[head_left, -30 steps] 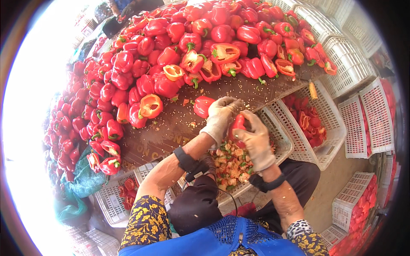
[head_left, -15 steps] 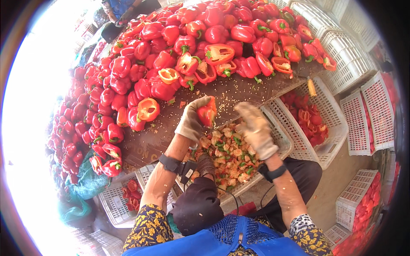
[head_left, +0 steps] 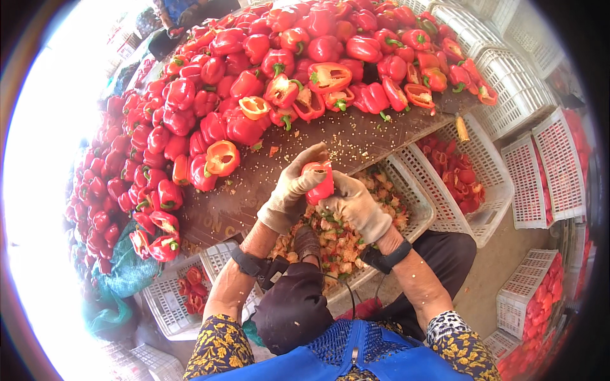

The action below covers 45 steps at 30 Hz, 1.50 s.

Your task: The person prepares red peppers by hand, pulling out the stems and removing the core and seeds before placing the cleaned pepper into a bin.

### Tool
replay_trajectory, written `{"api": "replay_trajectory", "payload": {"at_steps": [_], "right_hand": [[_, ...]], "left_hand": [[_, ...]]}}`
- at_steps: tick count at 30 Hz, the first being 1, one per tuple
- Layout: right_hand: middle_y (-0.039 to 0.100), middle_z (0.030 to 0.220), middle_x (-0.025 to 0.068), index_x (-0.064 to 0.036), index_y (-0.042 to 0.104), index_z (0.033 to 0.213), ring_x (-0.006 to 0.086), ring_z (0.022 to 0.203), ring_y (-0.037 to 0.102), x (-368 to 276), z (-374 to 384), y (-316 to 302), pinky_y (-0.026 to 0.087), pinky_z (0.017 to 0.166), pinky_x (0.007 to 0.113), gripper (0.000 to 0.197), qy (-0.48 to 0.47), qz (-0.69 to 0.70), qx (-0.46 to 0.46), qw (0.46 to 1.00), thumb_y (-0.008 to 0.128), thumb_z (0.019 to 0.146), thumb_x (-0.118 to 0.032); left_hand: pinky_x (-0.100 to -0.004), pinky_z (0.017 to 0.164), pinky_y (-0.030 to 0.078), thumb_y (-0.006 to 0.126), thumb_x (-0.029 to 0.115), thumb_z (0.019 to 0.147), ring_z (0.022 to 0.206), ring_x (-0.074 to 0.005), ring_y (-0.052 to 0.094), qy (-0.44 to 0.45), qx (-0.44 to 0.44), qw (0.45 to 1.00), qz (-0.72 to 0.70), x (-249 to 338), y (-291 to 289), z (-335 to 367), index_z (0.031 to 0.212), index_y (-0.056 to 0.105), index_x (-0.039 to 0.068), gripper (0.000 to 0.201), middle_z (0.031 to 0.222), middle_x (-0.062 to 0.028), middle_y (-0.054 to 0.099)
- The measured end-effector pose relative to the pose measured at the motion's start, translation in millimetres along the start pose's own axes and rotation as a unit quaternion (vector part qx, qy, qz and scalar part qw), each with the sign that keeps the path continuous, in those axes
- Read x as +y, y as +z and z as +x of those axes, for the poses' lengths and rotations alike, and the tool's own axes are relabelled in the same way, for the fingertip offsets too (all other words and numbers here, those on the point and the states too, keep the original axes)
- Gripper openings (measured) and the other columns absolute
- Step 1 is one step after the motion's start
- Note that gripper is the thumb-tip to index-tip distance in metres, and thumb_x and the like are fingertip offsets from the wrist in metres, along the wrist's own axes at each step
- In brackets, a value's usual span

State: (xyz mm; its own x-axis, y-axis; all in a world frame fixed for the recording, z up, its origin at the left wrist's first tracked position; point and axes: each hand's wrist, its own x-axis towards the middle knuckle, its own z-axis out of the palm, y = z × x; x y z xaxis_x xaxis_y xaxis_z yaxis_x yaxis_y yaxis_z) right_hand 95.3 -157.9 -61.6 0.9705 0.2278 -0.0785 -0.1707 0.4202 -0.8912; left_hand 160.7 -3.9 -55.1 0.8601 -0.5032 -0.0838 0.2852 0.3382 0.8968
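Note:
A red bell pepper piece [head_left: 322,185] is held over the table's near edge between my two gloved hands. My left hand [head_left: 289,193] wraps around its left side, the fingers curled over its top. From the right, my right hand [head_left: 357,206] closes against the same pepper, its fingertips partly hidden behind it. Below them stands a crate [head_left: 416,213] of pale pepper cores with green stems. Whole red bell peppers [head_left: 324,49] are heaped across the table, several cut-open ones [head_left: 222,157] lying along the near side of the heap.
Seeds dot the brown tabletop [head_left: 270,171]. A yellow-handled tool [head_left: 462,129] rests at its right edge. White crates [head_left: 502,197] of red pepper pieces stand at right, and another crate [head_left: 171,305] at lower left. Another person's hand [head_left: 175,30] shows at the far left.
My right hand has moved left and inward from above the core crate and now grips the pepper. My left hand has shifted slightly right with it.

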Motion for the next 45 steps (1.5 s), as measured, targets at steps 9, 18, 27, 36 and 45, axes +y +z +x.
{"api": "replay_trajectory", "payload": {"at_steps": [9, 18, 27, 36, 45], "right_hand": [[0.066, 0.112, 0.0067, 0.0007, 0.055, 0.126, 0.0111, 0.103, 0.059, -0.3, -1.8, 14.1, 0.049, 0.091, 0.029, 0.046, -0.116, -0.2, 0.058, 0.971, 0.068, 0.082, 0.002], [0.068, 0.095, 0.0118, -0.0005, 0.061, 0.11, 0.0157, 0.091, 0.064, 11.4, 40.5, 25.6, 0.052, 0.079, 0.032, 0.029, -0.187, -0.31, 0.252, 0.897, 0.067, 0.082, 0.0], [0.066, 0.105, 0.009, -0.0026, 0.063, 0.114, 0.0172, 0.09, 0.064, -6.1, 61.7, -6.6, 0.055, 0.076, 0.026, 0.023, -0.068, 0.263, 0.076, 0.959, 0.062, 0.094, -0.013], [0.064, 0.116, 0.0147, 0.0002, 0.06, 0.121, 0.0236, 0.105, 0.065, -9.2, 39.2, -15.9, 0.057, 0.085, 0.033, 0.03, -0.075, 0.233, 0.001, 0.97, 0.063, 0.092, -0.009], [0.067, 0.104, 0.0136, -0.0047, 0.066, 0.109, 0.0247, 0.092, 0.066, 9.3, -1.1, -28.9, 0.054, 0.076, 0.034, 0.035, -0.051, -0.617, -0.001, 0.785, 0.074, 0.085, -0.03]], "left_hand": [[-0.0293, 0.072, 0.055, 0.079, 0.012, 0.071, 0.077, -0.0153, 0.065, -0.068, 0.087, 0.991, -0.074, 5.3, 12.0, 1.7, 0.097, 0.066, -0.003, 0.032, 0.087, -0.0069, 0.067], [-0.0292, 0.075, 0.054, 0.079, 0.006, 0.071, 0.083, -0.014, 0.062, 0.161, 0.175, 0.962, 0.134, 24.0, 35.7, 6.1, 0.095, 0.067, 0.001, 0.028, 0.093, -0.0062, 0.066], [-0.0395, 0.077, 0.057, 0.066, 0.027, 0.085, 0.082, -0.0263, 0.067, 0.073, 0.03, 0.963, -0.256, 16.0, -21.2, 16.8, 0.103, 0.063, -0.003, 0.035, 0.096, -0.0138, 0.067], [-0.0413, 0.083, 0.053, 0.052, 0.049, 0.093, 0.099, -0.0324, 0.063, 0.053, 0.042, 0.956, -0.284, 10.5, -38.0, 9.5, 0.101, 0.064, -0.003, 0.054, 0.101, -0.0161, 0.065], [-0.0466, 0.084, 0.054, 0.055, 0.05, 0.093, 0.096, -0.0347, 0.063, 0.063, 0.009, 0.926, -0.371, 10.1, -38.9, 10.3, 0.1, 0.065, -0.002, 0.053, 0.098, -0.0156, 0.064]]}}
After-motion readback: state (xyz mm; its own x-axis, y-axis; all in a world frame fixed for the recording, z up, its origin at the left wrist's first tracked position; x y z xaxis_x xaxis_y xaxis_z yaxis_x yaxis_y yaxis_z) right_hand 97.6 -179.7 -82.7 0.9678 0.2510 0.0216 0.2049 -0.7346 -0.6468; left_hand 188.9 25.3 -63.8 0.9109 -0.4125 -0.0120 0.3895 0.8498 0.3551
